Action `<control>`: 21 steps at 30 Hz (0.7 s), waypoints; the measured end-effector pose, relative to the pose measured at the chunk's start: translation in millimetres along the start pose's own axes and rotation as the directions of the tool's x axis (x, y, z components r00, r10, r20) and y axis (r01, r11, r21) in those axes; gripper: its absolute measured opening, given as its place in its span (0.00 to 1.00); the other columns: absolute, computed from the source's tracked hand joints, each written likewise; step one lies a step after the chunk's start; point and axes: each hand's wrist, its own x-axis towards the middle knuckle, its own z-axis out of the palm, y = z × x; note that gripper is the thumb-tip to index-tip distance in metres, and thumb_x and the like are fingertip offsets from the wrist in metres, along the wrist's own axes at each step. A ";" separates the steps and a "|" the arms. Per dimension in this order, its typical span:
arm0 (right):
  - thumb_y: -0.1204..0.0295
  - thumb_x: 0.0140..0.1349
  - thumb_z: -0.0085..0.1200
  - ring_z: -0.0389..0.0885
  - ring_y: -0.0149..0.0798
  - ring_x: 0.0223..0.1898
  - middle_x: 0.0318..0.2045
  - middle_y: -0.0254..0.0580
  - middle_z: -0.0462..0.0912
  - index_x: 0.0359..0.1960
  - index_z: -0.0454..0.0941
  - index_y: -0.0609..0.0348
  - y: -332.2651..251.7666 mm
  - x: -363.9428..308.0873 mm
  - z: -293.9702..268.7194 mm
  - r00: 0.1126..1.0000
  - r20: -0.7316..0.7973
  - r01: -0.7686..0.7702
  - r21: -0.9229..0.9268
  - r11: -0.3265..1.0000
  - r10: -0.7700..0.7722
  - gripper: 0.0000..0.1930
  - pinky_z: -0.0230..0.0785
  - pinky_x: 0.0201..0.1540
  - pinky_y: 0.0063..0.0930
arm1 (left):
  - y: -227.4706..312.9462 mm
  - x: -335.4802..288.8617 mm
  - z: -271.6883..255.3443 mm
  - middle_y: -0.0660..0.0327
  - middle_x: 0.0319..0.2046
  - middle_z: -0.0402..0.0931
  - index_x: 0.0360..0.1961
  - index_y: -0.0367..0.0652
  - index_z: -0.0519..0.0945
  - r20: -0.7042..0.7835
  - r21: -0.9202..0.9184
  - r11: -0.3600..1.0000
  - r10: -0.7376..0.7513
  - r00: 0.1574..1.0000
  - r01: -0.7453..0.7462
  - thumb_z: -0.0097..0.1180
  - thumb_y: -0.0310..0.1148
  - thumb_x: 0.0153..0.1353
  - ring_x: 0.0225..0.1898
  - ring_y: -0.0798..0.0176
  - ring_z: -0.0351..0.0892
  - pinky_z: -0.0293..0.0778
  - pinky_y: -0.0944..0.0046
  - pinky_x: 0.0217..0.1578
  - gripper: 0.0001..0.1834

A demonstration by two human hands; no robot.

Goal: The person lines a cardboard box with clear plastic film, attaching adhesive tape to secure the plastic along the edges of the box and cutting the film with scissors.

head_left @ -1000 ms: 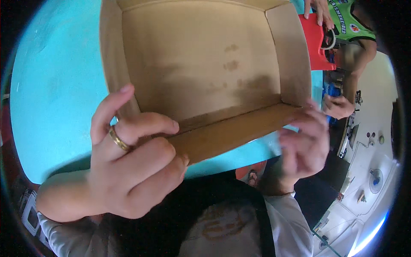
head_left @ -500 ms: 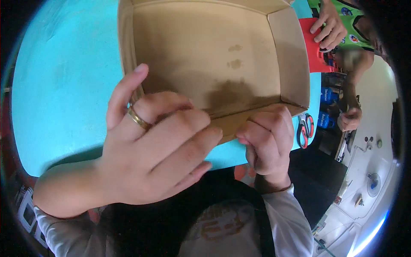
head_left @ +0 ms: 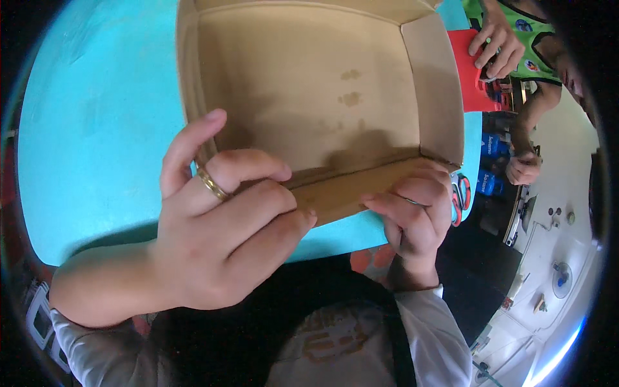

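Note:
A shallow, open brown cardboard box (head_left: pixel 309 77) lies before me, with a few damp-looking spots on its floor. My left hand (head_left: pixel 229 226), with a gold ring on one finger, is at the near left part of the box. Its middle fingers curl over the near side flap, the little finger sticks up by the corner, and the thumb is hidden. At the right end of the same flap, my right hand (head_left: pixel 419 209) pinches the cardboard near the corner. Between the two hands the flap leans outward toward me.
The box rests on a turquoise table (head_left: pixel 97 129) with a rounded edge. Red-handled scissors (head_left: pixel 460 197) lie beside its right near corner. At the far right, another person's hand (head_left: pixel 496 48) rests on a red object (head_left: pixel 465 71). A dark seat-like surface (head_left: pixel 477 271) is right of me.
My right hand has shifted slightly right, with its fingers less tightly curled. My left fingers have drawn back a little, and more of the near flap shows between the hands.

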 end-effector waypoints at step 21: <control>0.75 0.42 0.69 0.77 0.42 0.33 0.28 0.36 0.80 0.27 0.82 0.53 23.2 -17.7 -17.7 0.958 -0.139 -0.242 0.075 0.967 0.251 0.10 0.68 0.39 0.35 | -2.8 5.6 -3.6 0.70 0.27 0.78 0.25 0.51 0.81 0.053 -0.035 0.999 0.012 0.999 -0.010 0.69 0.30 0.46 0.42 0.62 0.78 0.52 0.41 0.63 0.08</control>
